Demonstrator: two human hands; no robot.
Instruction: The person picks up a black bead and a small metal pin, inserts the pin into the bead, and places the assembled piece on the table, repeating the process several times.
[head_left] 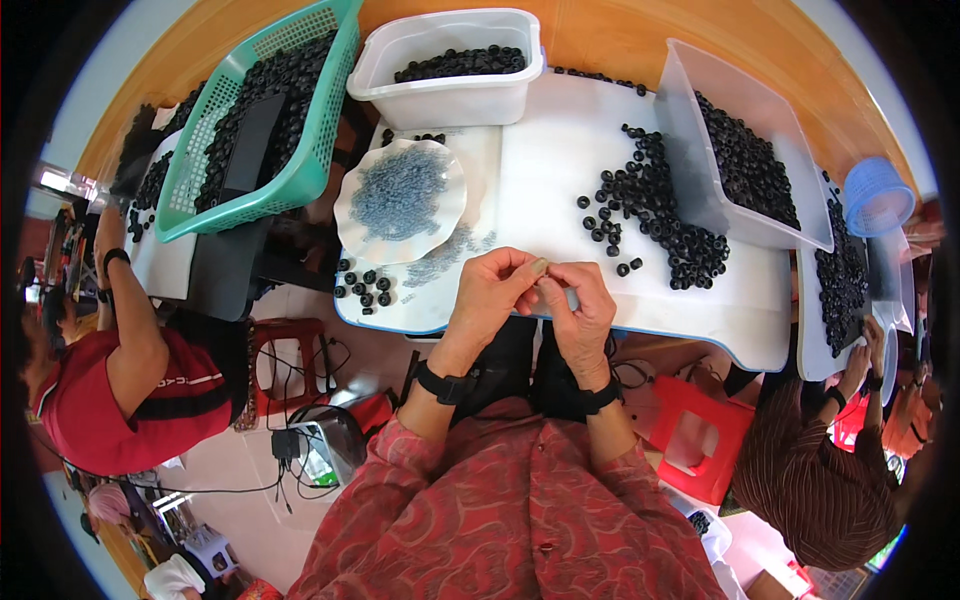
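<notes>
Black rubber rings (pixel 655 215) lie heaped on my white table (pixel 545 170), too many to count. My left hand (pixel 487 290) and right hand (pixel 578 305) meet fingertip to fingertip, pinching something small I can't make out. Two white tubs (pixel 450 95), one green mesh basket (pixel 300 165), one scalloped dish (pixel 352 215).

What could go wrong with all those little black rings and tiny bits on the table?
The left hand and right hand pinch something tiny right over the table edge, so it might drop into the lap. The loose black rings lie in an open pile and could roll off. The wavy plate of small grey pieces sits close by; a bump could scatter them.
</notes>
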